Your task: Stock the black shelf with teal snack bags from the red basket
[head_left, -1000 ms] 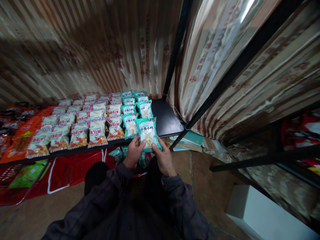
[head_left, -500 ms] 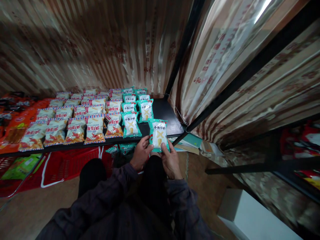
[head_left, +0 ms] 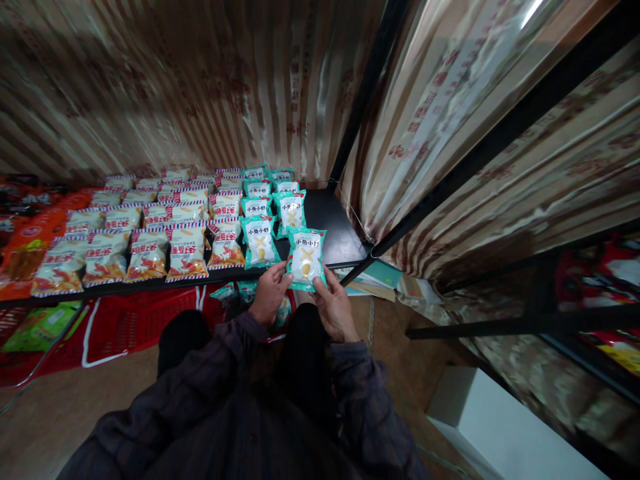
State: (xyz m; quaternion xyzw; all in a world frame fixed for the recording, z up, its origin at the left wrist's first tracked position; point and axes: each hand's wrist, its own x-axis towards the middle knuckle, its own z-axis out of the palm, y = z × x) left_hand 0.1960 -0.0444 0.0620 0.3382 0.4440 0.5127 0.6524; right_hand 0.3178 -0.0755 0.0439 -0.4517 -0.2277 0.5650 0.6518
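Between both hands is a teal-and-white snack bag [head_left: 307,259], held face up at the front edge of the black shelf [head_left: 334,230]. My left hand [head_left: 271,293] grips its lower left side. At its lower right, my right hand [head_left: 334,303] pinches the bag with the thumb on the front. Just behind stand two columns of matching teal bags [head_left: 260,241], the nearest right one [head_left: 291,212] close behind the held bag. Left of them, rows of white-and-orange snack bags [head_left: 187,251] stand upright.
Orange packets [head_left: 37,235] lie at the shelf's far left. Below the shelf, a red basket [head_left: 135,320] holds green and teal packs. Black posts [head_left: 400,233] and striped curtains [head_left: 440,100] border the right. A white box [head_left: 515,427] stands on the floor at lower right.
Both hands have moved slightly left and up with the teal snack bag, bringing it nearer the front of the teal columns. The bags on the shelf keep their arrangement.
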